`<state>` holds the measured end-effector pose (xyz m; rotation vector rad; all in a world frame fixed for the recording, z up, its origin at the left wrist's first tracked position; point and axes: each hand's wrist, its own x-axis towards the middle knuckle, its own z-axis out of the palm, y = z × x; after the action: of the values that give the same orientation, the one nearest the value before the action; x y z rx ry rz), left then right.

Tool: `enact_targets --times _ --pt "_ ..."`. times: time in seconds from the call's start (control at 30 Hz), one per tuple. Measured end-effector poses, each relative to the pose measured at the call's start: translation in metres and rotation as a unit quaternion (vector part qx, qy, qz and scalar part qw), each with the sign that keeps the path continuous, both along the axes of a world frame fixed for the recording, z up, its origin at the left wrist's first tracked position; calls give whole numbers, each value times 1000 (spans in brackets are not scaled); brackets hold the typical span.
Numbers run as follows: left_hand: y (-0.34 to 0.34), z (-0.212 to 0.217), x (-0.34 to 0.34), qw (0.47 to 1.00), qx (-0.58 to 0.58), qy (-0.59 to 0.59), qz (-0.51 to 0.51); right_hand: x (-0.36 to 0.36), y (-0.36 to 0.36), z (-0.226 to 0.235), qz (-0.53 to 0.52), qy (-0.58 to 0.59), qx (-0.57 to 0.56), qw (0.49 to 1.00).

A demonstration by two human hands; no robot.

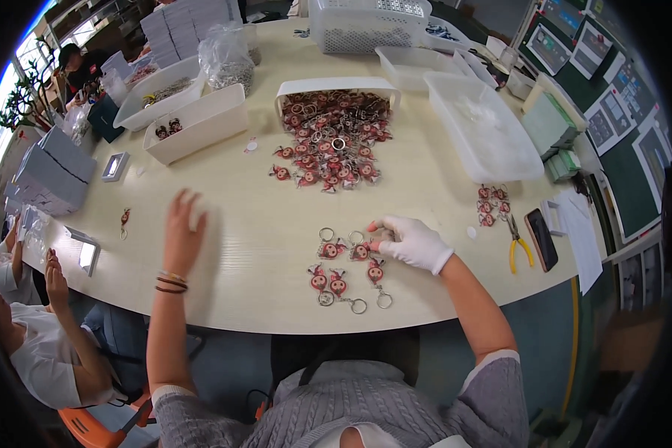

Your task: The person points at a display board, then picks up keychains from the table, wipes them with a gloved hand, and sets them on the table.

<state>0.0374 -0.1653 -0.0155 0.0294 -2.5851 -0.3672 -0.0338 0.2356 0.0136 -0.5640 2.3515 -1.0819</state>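
Observation:
Over the left part of the table, my left hand [184, 233] is bare and slightly blurred, its fingers apart and nothing in them. My right hand [414, 243] wears a white glove with bare fingertips. Its thumb and forefinger are at a keychain [360, 252] with a red figure and a metal ring, seemingly pinching it. Around that one lie several similar keychains, including one [338, 284] with its ring toward me and another [376, 272] below my right hand. Farther off, a large heap of such keychains [328, 153] spills from a white bin [282, 88] tipped on its side.
A lone keychain [125, 217] lies far left. Yellow-handled pliers [518, 250], a phone [540, 239] and a small keychain group [493, 203] are at right. White trays [201, 123] and a translucent tub [493, 138] stand farther back. Another person's hand [56, 280] is at the left edge.

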Motion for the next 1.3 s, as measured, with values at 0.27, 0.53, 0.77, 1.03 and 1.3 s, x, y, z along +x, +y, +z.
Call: enact_targets --times 0.27,0.53,0.77,1.03,1.3 --pt "184 20 -20 919 131 -134 -346 4 -4 -7 60 191 72 977" --pt "204 5 -35 930 57 -151 -330 10 2 -9 3 118 79 990" --pt "209 -5 -40 931 123 -100 -328 5 -7 -10 -25 73 -6 997" --pt "212 16 -46 902 253 -121 -327 2 -16 3 -107 310 -47 943" --pt "201 2 -24 918 249 -117 -285 4 -29 -15 -11 459 11 888"
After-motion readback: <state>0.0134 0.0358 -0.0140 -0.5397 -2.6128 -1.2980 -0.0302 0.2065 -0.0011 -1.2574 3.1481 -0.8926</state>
